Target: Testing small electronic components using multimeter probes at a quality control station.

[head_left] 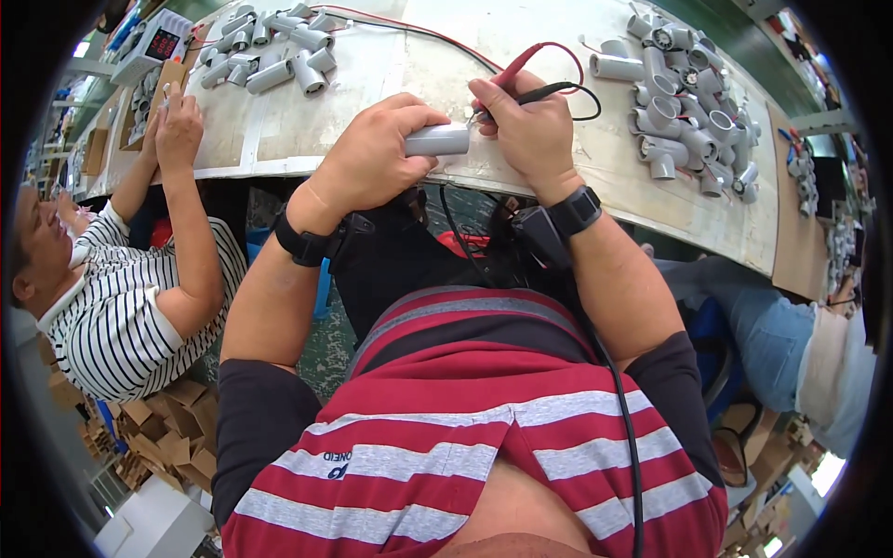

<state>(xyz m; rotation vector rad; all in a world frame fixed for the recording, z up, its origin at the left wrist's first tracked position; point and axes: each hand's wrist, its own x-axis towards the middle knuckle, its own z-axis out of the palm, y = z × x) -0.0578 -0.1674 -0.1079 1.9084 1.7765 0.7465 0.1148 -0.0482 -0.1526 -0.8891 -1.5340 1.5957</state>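
Black-and-white stripes cover the shirt of one co-worker [139, 316] at the far left; below this person lie several brown cardboard boxes [191, 423], overlapping and not countable. One box-shaped meter [139, 61] with a red-lit display stands at the left end of the pale tabletop [372, 70]. To its right lies one loose group of grey tubular fittings [270, 76], more than ten in number; overlap prevents an exact count.

Two bare hands occupy the centre, near the front edge of the tabletop. The left hand [379, 149] is curled, fingers and thumb closed around one grey cylinder [439, 140]. The cylinder lies roughly level, its free end directed to the right. One dark wristband [302, 240] encircles the left wrist.

The right hand [535, 130] is pinched, thumb against fingers, gripping two test probes: one red probe [519, 65] and one black probe [542, 92]. Their tips are directed toward the free end of the cylinder; whether both make contact cannot be determined. Each probe carries one wire, curving out to the right of the hand. A second dark band [577, 211] encircles the right wrist.

At the right, one dense heap of grey branched fittings [662, 112] covers part of the tabletop. It contains more than twenty pieces; overlap prevents an exact count.
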